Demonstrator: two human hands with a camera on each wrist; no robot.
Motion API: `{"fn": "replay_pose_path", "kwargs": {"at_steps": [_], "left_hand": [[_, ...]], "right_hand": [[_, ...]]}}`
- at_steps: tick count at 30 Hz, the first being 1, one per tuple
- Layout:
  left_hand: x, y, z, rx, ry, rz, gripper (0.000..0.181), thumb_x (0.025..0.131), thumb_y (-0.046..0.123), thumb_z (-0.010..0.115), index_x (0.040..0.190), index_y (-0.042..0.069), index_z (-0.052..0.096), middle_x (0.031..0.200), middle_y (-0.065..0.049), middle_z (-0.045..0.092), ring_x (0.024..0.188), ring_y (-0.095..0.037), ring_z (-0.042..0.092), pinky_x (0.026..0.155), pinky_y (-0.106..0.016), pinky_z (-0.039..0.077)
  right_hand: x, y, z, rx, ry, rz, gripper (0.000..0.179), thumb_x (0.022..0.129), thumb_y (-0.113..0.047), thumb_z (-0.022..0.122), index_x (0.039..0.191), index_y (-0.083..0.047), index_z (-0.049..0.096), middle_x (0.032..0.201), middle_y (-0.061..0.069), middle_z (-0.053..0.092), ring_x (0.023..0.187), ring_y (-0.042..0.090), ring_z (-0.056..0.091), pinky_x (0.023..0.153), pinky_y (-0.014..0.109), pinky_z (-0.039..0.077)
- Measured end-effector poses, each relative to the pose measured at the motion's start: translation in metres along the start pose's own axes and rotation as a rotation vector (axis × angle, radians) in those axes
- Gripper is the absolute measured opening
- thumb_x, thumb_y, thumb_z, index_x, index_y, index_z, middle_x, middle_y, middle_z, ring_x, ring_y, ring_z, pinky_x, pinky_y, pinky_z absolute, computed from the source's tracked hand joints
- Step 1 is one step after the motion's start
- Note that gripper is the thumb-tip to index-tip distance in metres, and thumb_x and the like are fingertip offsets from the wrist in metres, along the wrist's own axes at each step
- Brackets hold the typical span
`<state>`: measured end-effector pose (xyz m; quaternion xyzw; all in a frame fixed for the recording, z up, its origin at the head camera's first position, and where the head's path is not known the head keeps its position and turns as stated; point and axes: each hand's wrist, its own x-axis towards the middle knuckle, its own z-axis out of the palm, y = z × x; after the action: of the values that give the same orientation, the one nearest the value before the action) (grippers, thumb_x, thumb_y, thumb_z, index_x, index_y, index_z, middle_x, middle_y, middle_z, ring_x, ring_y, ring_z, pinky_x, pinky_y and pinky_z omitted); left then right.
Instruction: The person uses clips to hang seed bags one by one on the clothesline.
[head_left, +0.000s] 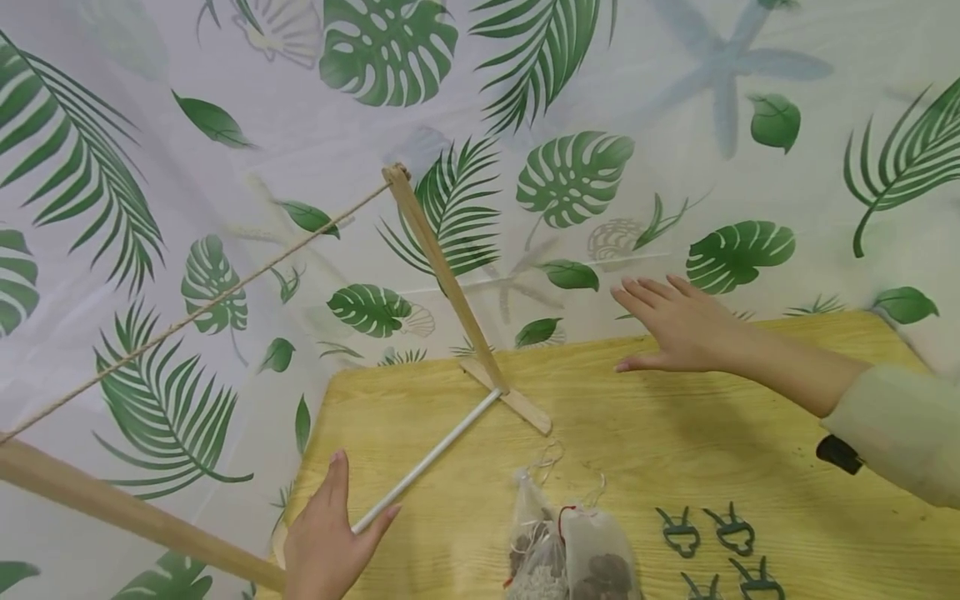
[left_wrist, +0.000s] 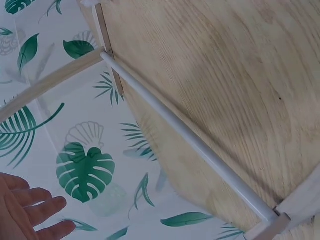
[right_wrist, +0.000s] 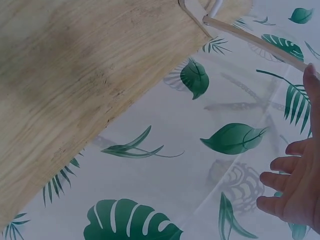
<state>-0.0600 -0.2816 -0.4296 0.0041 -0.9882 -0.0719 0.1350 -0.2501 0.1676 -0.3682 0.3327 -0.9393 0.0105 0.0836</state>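
A wooden rack stands at the table's left side, its far post (head_left: 450, 267) rising from a flat wooden foot (head_left: 528, 410). A twine rope (head_left: 202, 310) runs between the tops of the far post and the near post (head_left: 142, 521). Low down, a pale rod (left_wrist: 185, 130) joins the two ends. My left hand (head_left: 330, 533) is beside the near end of the rod, fingers extended, holding nothing; its fingers (left_wrist: 40, 212) appear apart from the rack in the left wrist view. My right hand (head_left: 686, 329) hovers over the table's back part with spread fingers (right_wrist: 285, 180), empty.
Drawstring mesh bags (head_left: 600, 550) with dark contents lie at the table's front middle. Several dark green clips (head_left: 680, 533) lie to their right. A leaf-patterned cloth (head_left: 645, 108) hangs behind the wooden table (head_left: 637, 450).
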Motion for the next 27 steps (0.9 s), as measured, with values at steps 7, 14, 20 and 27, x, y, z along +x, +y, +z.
{"fn": "replay_pose_path", "kwargs": {"at_steps": [7,14,20,27], "left_hand": [[-0.002,-0.012,-0.012,-0.019,-0.053,-0.138,0.092,0.084,0.059,0.060,0.143,-0.007,0.033,0.141,-0.029,0.040,0.112,-0.050,0.052,0.065,-0.051,0.054],[0.000,-0.022,-0.037,-0.042,-0.029,-0.252,0.083,0.085,0.057,0.060,0.137,-0.005,0.043,0.120,-0.027,0.056,0.100,-0.043,0.058,0.069,-0.055,0.052],[0.000,-0.029,-0.055,-0.104,-0.157,-0.393,0.078,0.088,0.062,0.051,0.126,-0.006,0.053,0.102,-0.017,0.065,0.080,-0.027,0.064,0.061,-0.042,0.051],[-0.011,-0.040,-0.065,-0.066,-0.166,-0.526,0.069,0.088,0.062,0.049,0.100,-0.004,0.066,0.071,-0.004,0.065,0.060,-0.020,0.060,0.057,-0.040,0.047]], "right_hand": [[0.025,-0.003,-0.002,-0.003,-0.041,-0.032,0.094,0.082,-0.069,0.053,0.145,-0.001,0.034,0.145,0.022,0.039,0.132,0.039,0.037,0.108,0.057,0.025],[0.053,-0.011,0.004,0.019,-0.081,-0.018,0.093,0.084,-0.067,0.052,0.147,-0.001,0.030,0.148,0.022,0.035,0.135,0.038,0.034,0.111,0.053,0.023],[0.069,-0.020,0.005,0.021,-0.045,-0.034,0.091,0.084,-0.066,0.054,0.146,-0.003,0.032,0.146,0.020,0.039,0.132,0.037,0.038,0.108,0.053,0.029],[0.086,-0.033,-0.001,0.053,-0.059,-0.010,0.088,0.084,-0.066,0.054,0.143,-0.003,0.038,0.141,0.019,0.046,0.127,0.037,0.045,0.103,0.053,0.036]]}}
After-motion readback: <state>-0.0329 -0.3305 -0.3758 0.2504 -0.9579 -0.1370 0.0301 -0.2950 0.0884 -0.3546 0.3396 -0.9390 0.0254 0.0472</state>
